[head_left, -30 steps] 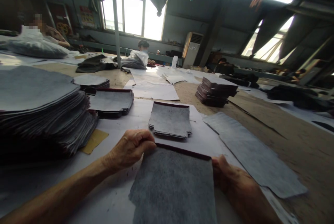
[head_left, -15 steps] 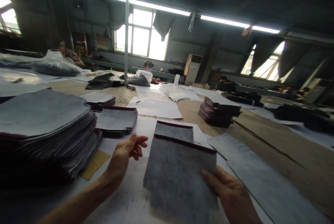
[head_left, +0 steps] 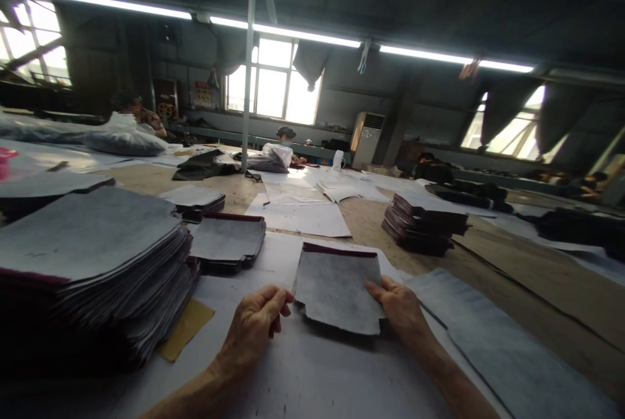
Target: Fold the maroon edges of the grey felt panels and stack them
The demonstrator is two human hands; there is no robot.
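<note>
My right hand (head_left: pixel 403 308) grips a grey fabric piece (head_left: pixel 336 289) by its right edge, thumb on top and fingers beneath. This piece has a dark maroon strip along its far edge, and its near edge is uneven and slightly raised above the white paper. My left hand (head_left: pixel 258 321) is closed, thumb against curled fingers, at the piece's left edge. Whether it pinches that edge or anything else is hidden. Left of it rises a tall stack of grey fabric pieces (head_left: pixel 97 230), with a yellowish-brown scrap (head_left: pixel 188 328) at its foot.
Beyond my left hand lies a smaller stack of maroon-edged pieces (head_left: pixel 227 240). A bundled dark stack (head_left: pixel 422 227) stands to the right. A long pale-grey sheet (head_left: pixel 498 334) stretches along the right side. White paper (head_left: pixel 297 217) covers the table further back; a metal pole (head_left: pixel 249 67) rises behind.
My right hand has carried the grey piece forward and laid it over the similar piece that showed beyond it. My left hand has moved right to its edge, fingers curling closed. The view has tilted up slightly.
</note>
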